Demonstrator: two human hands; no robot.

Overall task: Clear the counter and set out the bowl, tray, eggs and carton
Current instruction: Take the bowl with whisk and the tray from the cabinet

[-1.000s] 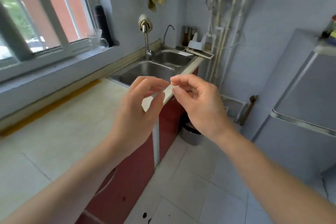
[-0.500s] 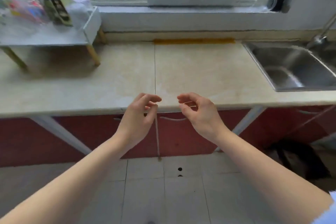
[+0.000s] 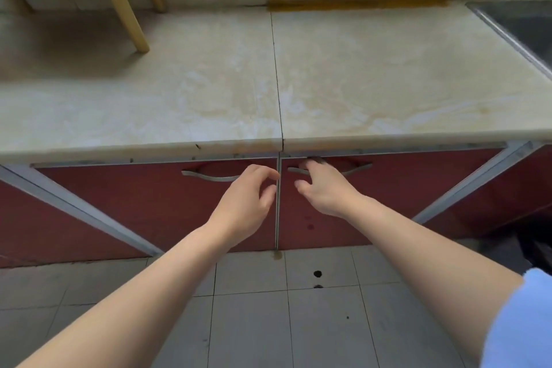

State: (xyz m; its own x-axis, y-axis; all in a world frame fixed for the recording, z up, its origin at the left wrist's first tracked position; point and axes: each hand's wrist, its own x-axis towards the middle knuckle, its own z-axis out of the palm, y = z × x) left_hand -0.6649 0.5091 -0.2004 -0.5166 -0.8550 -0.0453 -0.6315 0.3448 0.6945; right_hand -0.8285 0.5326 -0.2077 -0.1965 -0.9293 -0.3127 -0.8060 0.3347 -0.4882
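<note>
The beige stone counter lies bare in front of me. No bowl, tray, eggs or carton is in view. Below it are two red cabinet doors. My right hand reaches up to the right door's metal handle, fingers hooked over it and thumb below. My left hand hovers beside the seam between the doors, fingers loosely curled, in front of the inner end of the left door's handle, and holds nothing.
A white rack with wooden legs stands on the counter at the far left. The steel sink's rim shows at the far right. A dark bin sits on the tiled floor at the right.
My view has dropped from the sink and window to the counter front. Both hands have gone down from counter height to the cabinet doors, and my right hand has taken the right handle.
</note>
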